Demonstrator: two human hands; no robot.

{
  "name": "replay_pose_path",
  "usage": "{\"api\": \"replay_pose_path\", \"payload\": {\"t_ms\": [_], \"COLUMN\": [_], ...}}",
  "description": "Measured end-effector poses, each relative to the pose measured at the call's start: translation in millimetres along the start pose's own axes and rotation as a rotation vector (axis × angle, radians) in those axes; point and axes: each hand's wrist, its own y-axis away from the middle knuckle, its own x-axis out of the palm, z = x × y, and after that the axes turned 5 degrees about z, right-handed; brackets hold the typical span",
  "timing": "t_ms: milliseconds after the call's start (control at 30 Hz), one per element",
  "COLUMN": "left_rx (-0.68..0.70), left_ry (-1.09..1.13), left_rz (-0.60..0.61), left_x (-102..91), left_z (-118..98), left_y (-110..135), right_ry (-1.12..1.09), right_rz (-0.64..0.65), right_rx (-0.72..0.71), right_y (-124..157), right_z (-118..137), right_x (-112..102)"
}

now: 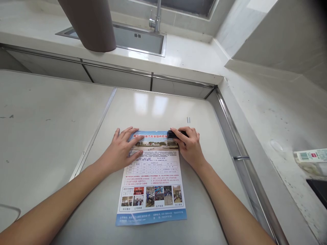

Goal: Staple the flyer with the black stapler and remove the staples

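A printed flyer with blue bands, Chinese text and small photos lies on the pale table. Spread over its upper left part, my left hand is open, fingers resting on the sheet. My right hand is closed around a small black stapler at the flyer's top right corner. The fingers cover most of the stapler, and whether its jaws are pressed together cannot be made out. Just above the right hand, two small staple strips lie on the table.
The table has a seam left of the flyer. Behind it runs a counter with a sink and a faucet. A brown cylinder blocks part of the sink. At right, a carton sits on the side counter.
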Motion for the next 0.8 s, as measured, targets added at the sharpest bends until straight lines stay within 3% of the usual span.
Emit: {"api": "replay_pose_path", "payload": {"t_ms": [800], "left_rx": [-0.005], "left_ry": [-0.011], "left_rz": [0.019], "left_x": [0.2], "left_z": [-0.1], "left_y": [0.6], "right_ry": [0.189], "right_rz": [0.080], "right_rx": [0.056], "right_y": [-2.5], "right_z": [17.6], "right_x": [-2.3]}}
